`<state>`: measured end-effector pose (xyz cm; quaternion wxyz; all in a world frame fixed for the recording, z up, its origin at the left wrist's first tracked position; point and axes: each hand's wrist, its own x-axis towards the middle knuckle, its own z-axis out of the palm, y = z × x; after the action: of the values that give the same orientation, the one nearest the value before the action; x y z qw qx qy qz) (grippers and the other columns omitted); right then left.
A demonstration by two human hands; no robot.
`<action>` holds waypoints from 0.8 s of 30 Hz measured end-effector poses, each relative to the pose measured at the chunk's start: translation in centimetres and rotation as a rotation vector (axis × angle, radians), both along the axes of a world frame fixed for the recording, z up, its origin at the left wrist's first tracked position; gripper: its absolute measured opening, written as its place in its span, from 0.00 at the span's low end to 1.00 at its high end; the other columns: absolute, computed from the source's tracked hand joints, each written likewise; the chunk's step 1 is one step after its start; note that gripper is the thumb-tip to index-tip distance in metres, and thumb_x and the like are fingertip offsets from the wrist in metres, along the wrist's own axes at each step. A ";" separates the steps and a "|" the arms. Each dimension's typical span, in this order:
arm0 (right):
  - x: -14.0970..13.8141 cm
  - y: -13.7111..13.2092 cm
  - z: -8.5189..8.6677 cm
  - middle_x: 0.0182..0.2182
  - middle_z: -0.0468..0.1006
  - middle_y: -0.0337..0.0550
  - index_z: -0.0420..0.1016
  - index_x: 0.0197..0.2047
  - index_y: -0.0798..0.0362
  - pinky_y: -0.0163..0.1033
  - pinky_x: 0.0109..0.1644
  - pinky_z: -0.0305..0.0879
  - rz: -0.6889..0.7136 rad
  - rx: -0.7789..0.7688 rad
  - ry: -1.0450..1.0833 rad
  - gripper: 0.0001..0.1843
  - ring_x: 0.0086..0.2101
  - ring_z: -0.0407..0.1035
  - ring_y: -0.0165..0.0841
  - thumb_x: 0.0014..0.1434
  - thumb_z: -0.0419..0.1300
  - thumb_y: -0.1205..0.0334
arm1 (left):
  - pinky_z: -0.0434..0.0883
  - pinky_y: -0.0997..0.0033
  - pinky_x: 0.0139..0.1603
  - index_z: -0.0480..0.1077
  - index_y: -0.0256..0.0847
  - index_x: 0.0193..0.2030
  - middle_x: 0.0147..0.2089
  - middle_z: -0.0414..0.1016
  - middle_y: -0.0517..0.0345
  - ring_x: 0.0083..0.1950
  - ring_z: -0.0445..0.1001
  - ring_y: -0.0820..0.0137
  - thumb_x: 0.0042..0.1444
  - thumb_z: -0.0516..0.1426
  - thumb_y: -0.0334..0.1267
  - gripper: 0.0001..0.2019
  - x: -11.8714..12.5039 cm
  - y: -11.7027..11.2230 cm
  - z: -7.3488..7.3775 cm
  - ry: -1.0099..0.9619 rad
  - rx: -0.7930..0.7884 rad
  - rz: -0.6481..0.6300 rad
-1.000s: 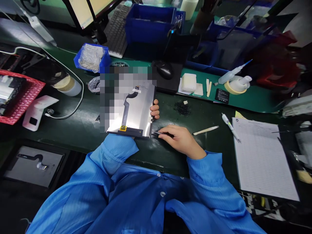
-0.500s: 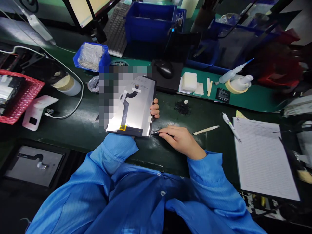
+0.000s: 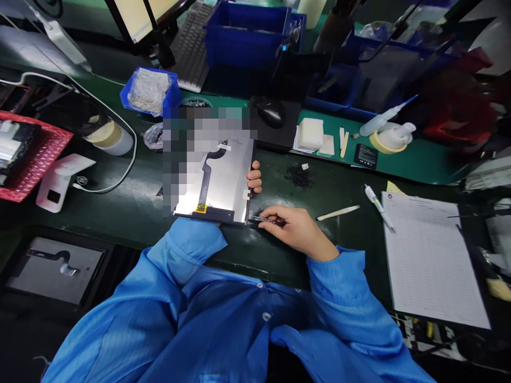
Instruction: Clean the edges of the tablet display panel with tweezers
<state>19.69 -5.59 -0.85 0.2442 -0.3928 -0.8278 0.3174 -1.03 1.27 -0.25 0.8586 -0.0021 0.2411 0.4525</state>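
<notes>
A tablet display panel [image 3: 227, 181] lies tilted above the bench, its silvery back facing up with a dark flex cable [image 3: 206, 178] running down it. From beneath, my left hand [image 3: 254, 177] supports the panel, fingertips curled over its right edge; the palm is hidden. Part of the panel's upper left is blurred out. Pinched in my right hand [image 3: 293, 226] is a pair of thin metal tweezers [image 3: 266, 218], whose tips reach the panel's lower right corner. Whether the tips grip anything there is too small to tell.
A small heap of black scraps [image 3: 300, 175] and a pale stick [image 3: 338, 213] lie right of the panel. A pen [image 3: 379, 207] rests on a printed sheet [image 3: 435, 260]. Behind are a mouse [image 3: 271, 113] and blue bins [image 3: 247, 37]. Another panel [image 3: 56, 268] lies lower left.
My right fingers have shifted back slightly along the tweezers, and more of the metal shows. The display panel and my left hand stay nearly still.
</notes>
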 end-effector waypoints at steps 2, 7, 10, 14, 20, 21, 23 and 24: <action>0.0 0.1 0.0 0.36 0.85 0.42 0.83 0.45 0.49 0.39 0.39 0.73 0.026 0.042 -0.002 0.06 0.34 0.79 0.36 0.68 0.65 0.58 | 0.65 0.70 0.25 0.66 0.38 0.38 0.25 0.58 0.57 0.23 0.56 0.71 0.73 0.35 0.53 0.28 -0.3 0.1 -0.2 -0.036 0.084 -0.069; -0.1 0.1 0.0 0.38 0.85 0.43 0.83 0.46 0.49 0.39 0.41 0.73 0.060 0.059 0.007 0.09 0.36 0.79 0.36 0.71 0.60 0.61 | 0.68 0.70 0.26 0.67 0.35 0.37 0.26 0.59 0.56 0.24 0.60 0.71 0.74 0.31 0.51 0.31 -0.5 -0.2 0.1 -0.053 0.155 -0.083; -0.1 0.0 -0.1 0.35 0.85 0.41 0.83 0.46 0.49 0.37 0.36 0.72 0.004 0.004 0.013 0.07 0.32 0.78 0.34 0.67 0.66 0.58 | 0.70 0.70 0.27 0.67 0.34 0.37 0.26 0.59 0.57 0.24 0.61 0.71 0.72 0.31 0.59 0.35 -0.4 -0.3 0.2 -0.055 0.159 -0.070; 0.0 0.1 0.1 0.38 0.85 0.43 0.83 0.44 0.49 0.39 0.41 0.73 0.054 0.065 0.002 0.07 0.36 0.79 0.36 0.69 0.63 0.60 | 0.69 0.70 0.26 0.67 0.35 0.37 0.26 0.59 0.57 0.24 0.60 0.71 0.71 0.34 0.60 0.32 -0.4 -0.3 -0.1 -0.054 0.141 -0.061; 0.0 0.0 0.0 0.36 0.85 0.41 0.83 0.46 0.48 0.38 0.38 0.73 0.016 0.016 0.011 0.07 0.34 0.79 0.35 0.69 0.64 0.58 | 0.67 0.71 0.27 0.66 0.38 0.39 0.26 0.59 0.59 0.23 0.60 0.72 0.70 0.42 0.54 0.23 -0.1 -0.4 -0.3 -0.045 0.111 -0.031; 0.0 0.0 0.0 0.35 0.85 0.40 0.83 0.46 0.48 0.38 0.37 0.73 0.001 0.006 0.010 0.07 0.33 0.79 0.35 0.68 0.65 0.57 | 0.67 0.71 0.27 0.66 0.38 0.39 0.26 0.59 0.59 0.23 0.61 0.72 0.70 0.42 0.54 0.22 -0.1 -0.5 -0.2 -0.042 0.112 -0.024; 0.0 0.0 0.0 0.36 0.85 0.41 0.83 0.45 0.48 0.39 0.38 0.73 0.009 0.024 0.003 0.06 0.34 0.79 0.36 0.67 0.65 0.57 | 0.67 0.72 0.27 0.66 0.38 0.39 0.26 0.59 0.60 0.23 0.61 0.72 0.70 0.43 0.52 0.21 0.0 -0.7 0.1 -0.030 0.105 -0.025; 0.0 0.1 0.0 0.37 0.86 0.42 0.83 0.44 0.49 0.39 0.40 0.73 0.029 0.044 -0.002 0.06 0.36 0.79 0.36 0.69 0.64 0.58 | 0.67 0.73 0.26 0.65 0.39 0.39 0.26 0.58 0.60 0.23 0.61 0.73 0.70 0.43 0.52 0.20 0.0 -0.7 0.2 -0.025 0.098 -0.027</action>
<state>19.69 -5.52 -0.84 0.2473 -0.3756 -0.8404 0.3024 -1.04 0.53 -0.07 0.8665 0.0378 0.2079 0.4522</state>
